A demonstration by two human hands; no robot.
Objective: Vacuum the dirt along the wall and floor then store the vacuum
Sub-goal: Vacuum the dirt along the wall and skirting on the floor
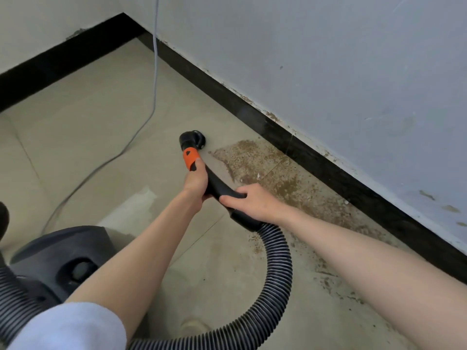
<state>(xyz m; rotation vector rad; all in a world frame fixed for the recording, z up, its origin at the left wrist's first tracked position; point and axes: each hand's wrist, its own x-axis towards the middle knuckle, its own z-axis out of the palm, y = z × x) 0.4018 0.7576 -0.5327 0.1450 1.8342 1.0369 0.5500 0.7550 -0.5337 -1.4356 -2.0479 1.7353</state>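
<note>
Presently, the wand (217, 184) is gripped by both hands: the left hand (195, 184) is wrapped round it just below the orange collar (190, 159), and the right hand (252, 200) is curled over it just above the hose (275, 269). The nozzle (193, 140) is set on the floor (101, 122), just left of the dirt (252, 162) spread along the black skirting (303, 152) under the wall (328, 59). The vacuum (65, 258) is stood at lower left, with a grey cable (149, 117) trailed across the floor behind it.
</note>
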